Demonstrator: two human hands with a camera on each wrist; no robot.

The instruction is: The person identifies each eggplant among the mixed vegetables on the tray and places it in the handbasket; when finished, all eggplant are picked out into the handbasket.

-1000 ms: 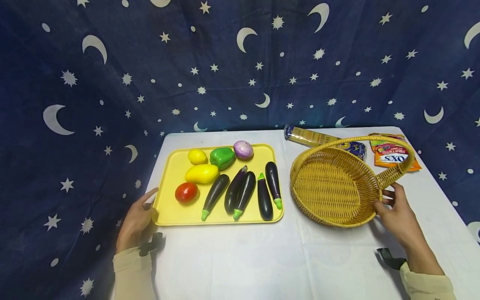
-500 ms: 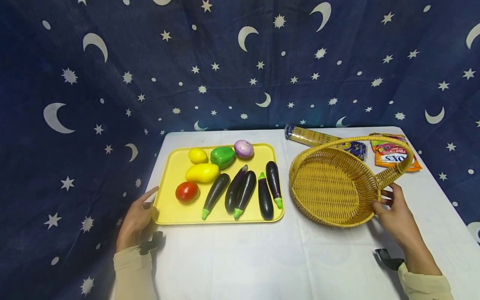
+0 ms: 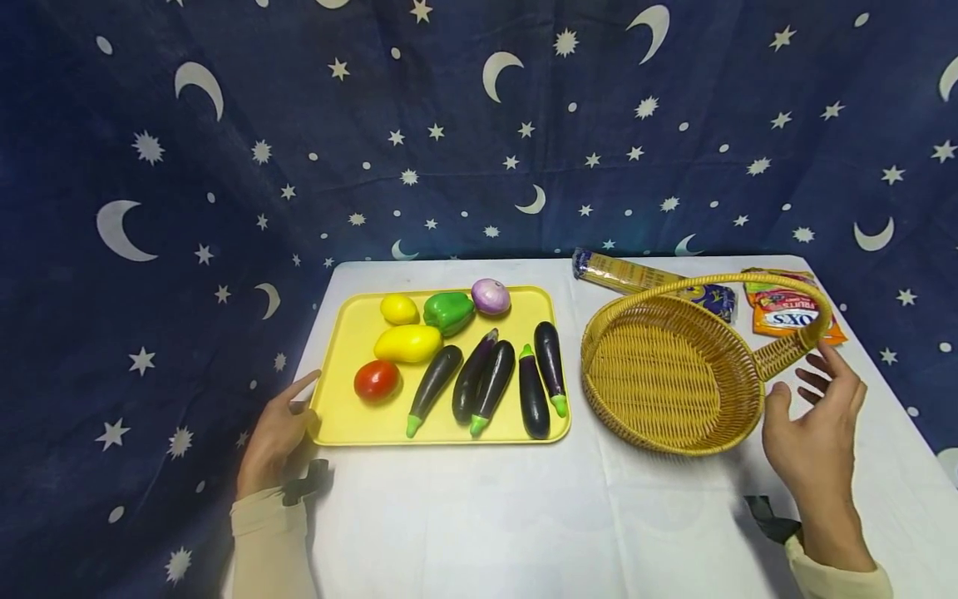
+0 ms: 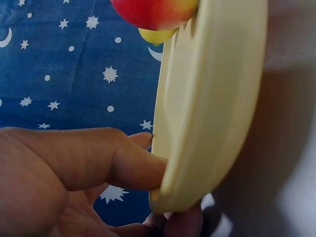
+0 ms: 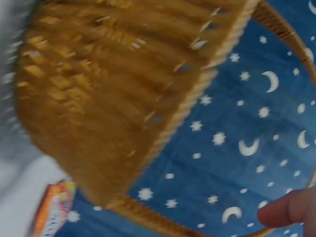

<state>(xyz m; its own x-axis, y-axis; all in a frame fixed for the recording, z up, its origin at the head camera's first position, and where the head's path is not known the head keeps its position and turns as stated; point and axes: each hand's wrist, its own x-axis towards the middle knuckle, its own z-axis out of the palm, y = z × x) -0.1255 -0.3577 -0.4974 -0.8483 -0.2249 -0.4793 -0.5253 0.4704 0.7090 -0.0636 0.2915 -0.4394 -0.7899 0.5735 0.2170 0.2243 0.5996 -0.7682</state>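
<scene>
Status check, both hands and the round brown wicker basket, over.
Left hand grips yellow rectangular tray. Right hand beside basket, no grip, contact unclear. Basket empty; long blue-and-yellow packet behind it.

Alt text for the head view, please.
A person's left grip holds a yellow tray bearing five eggplants and other produce; the right grip is beside a wicker basket. Food packets lie behind it, with a starry blue curtain beyond.
</scene>
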